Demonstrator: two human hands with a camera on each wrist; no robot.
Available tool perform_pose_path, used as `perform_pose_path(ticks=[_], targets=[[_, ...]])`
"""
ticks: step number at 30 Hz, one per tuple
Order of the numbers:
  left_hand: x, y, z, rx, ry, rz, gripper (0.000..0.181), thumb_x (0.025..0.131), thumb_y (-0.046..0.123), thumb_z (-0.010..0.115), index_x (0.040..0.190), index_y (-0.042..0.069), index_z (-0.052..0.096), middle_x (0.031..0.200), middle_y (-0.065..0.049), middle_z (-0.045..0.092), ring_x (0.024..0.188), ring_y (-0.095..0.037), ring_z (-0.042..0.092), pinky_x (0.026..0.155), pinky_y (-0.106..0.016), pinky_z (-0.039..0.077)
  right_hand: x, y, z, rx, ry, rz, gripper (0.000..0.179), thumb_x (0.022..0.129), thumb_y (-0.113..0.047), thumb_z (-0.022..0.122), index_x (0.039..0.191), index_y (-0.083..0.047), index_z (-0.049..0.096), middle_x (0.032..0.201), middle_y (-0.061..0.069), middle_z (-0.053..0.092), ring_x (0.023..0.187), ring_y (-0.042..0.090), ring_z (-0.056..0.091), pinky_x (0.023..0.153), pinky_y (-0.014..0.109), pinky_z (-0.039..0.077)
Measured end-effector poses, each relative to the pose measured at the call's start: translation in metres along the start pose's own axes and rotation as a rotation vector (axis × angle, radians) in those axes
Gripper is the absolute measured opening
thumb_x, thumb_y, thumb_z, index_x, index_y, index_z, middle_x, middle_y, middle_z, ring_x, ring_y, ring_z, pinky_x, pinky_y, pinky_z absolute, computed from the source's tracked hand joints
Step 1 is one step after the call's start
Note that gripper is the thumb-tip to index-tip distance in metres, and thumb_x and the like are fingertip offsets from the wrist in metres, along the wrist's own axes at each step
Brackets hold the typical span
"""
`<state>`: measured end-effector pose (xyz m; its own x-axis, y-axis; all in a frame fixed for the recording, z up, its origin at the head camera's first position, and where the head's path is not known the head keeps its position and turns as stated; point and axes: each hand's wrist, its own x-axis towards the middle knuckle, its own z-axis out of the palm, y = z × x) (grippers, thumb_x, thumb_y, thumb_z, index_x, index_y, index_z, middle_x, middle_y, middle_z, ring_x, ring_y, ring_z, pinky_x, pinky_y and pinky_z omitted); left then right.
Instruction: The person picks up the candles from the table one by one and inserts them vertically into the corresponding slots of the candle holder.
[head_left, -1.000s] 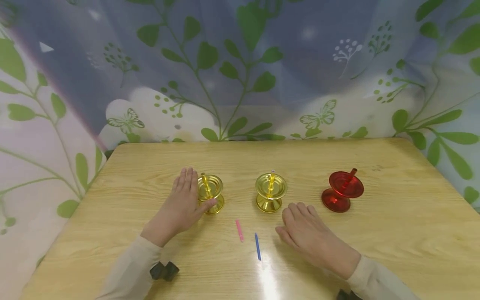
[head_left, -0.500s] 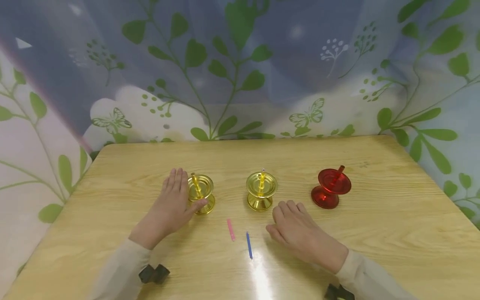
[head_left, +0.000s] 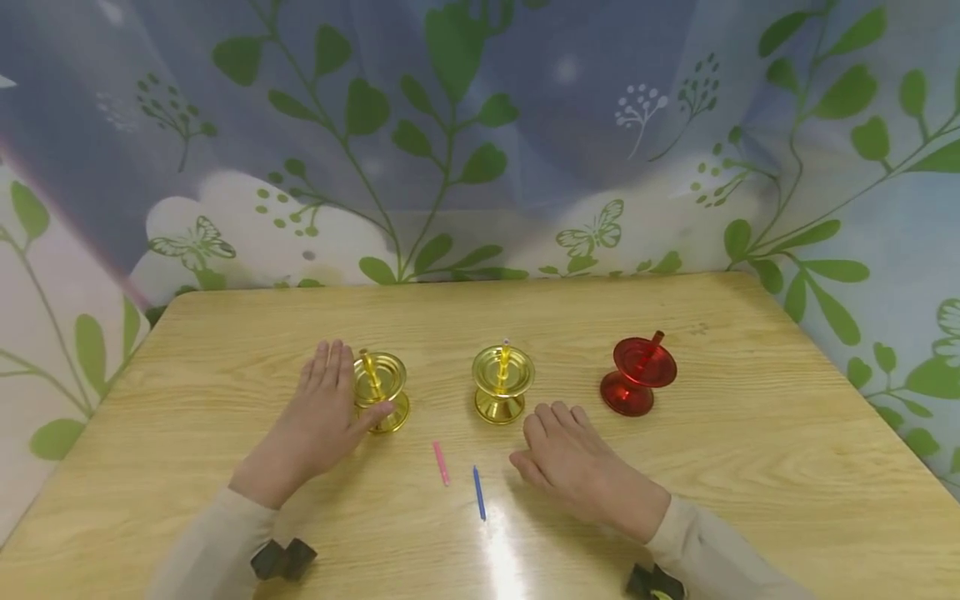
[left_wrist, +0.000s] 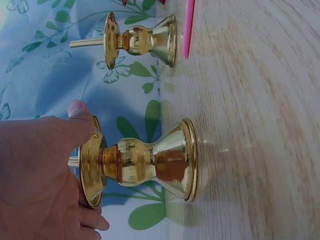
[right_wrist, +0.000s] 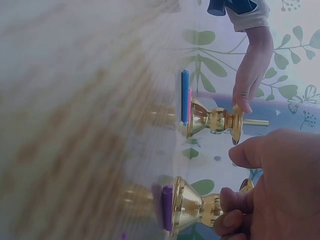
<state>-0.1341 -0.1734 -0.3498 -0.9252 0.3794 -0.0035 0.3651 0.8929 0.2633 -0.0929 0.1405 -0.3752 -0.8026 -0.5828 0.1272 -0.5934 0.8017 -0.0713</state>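
My left hand [head_left: 315, 421] lies with straight fingers along the left side of a gold candle holder [left_wrist: 132, 161], its thumb at the near side of the dish. A second gold candle holder [head_left: 501, 392] stands upright at mid-table, a thin tube rising from its dish. Just right of it my right hand [head_left: 585, 475] hovers low with loosely curled fingers and nothing in them. A pink candle [head_left: 441, 463] and a blue candle [head_left: 480, 493] lie between the hands. In the right wrist view, a purple stick [right_wrist: 167, 207] appears by the nearer gold base, hidden in the head view.
A red candle holder [head_left: 636, 375] of the same shape stands to the right. The wooden table [head_left: 787, 467] ends at a curtain [head_left: 525, 192] printed with leaves and butterflies. Dark wrist cameras [head_left: 283, 558] sit at both sleeves.
The whole head view has shifted, so the hands, candle holders and candles all appear further left. Relative to the candle holders, both hands hold the same places.
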Motion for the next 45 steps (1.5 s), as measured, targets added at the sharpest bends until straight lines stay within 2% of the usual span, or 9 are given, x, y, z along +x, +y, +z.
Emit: perform_pose_path(ticks=[5,12,20,30,45], targets=[[-0.001,0.002,0.003,0.000,-0.001,-0.001,0.095,0.099,0.057,0.038,0.143,-0.022,0.010,0.152,-0.039,0.003,0.141,-0.051,-0.002,0.113,-0.061,0.007,-0.003,-0.002,0.001,0.000,-0.012,0.007,0.030,0.099,-0.031,0.051,0.081,-0.009,0.040,0.075,0.000,0.030,0.072,0.018,0.029,0.067,0.029,0.025],[-0.001,0.006,0.005,0.011,0.009,0.006,0.094,0.099,0.057,0.036,0.143,-0.022,0.011,0.151,-0.039,0.005,0.141,-0.051,0.001,0.113,-0.061,0.009,-0.006,-0.003,0.002,-0.004,-0.015,0.010,0.031,0.099,-0.031,0.051,0.081,-0.009,0.040,0.075,-0.001,0.029,0.072,0.018,0.028,0.067,0.029,0.024],[-0.002,0.003,0.005,0.000,0.005,-0.013,0.094,0.099,0.057,0.037,0.144,-0.021,0.009,0.152,-0.038,0.003,0.142,-0.051,0.000,0.114,-0.060,0.008,0.001,-0.008,0.001,0.011,-0.025,-0.007,0.030,0.099,-0.032,0.050,0.082,-0.009,0.041,0.078,0.000,0.031,0.074,0.018,0.031,0.068,0.029,0.026],[-0.001,0.005,0.003,0.011,0.044,0.007,0.092,0.100,0.054,0.040,0.143,-0.022,0.012,0.151,-0.039,0.006,0.141,-0.052,0.003,0.113,-0.061,0.010,0.009,-0.015,-0.003,0.018,-0.036,-0.012,0.029,0.100,-0.033,0.049,0.084,-0.009,0.042,0.079,0.000,0.032,0.075,0.017,0.031,0.069,0.029,0.028],[0.000,0.004,0.001,0.028,0.053,0.006,0.092,0.099,0.055,0.039,0.143,-0.022,0.013,0.151,-0.039,0.007,0.141,-0.051,0.004,0.113,-0.060,0.011,0.018,-0.022,-0.001,0.005,-0.047,-0.041,0.028,0.100,-0.033,0.047,0.086,-0.009,0.042,0.081,0.001,0.033,0.079,0.019,0.033,0.070,0.030,0.028]])
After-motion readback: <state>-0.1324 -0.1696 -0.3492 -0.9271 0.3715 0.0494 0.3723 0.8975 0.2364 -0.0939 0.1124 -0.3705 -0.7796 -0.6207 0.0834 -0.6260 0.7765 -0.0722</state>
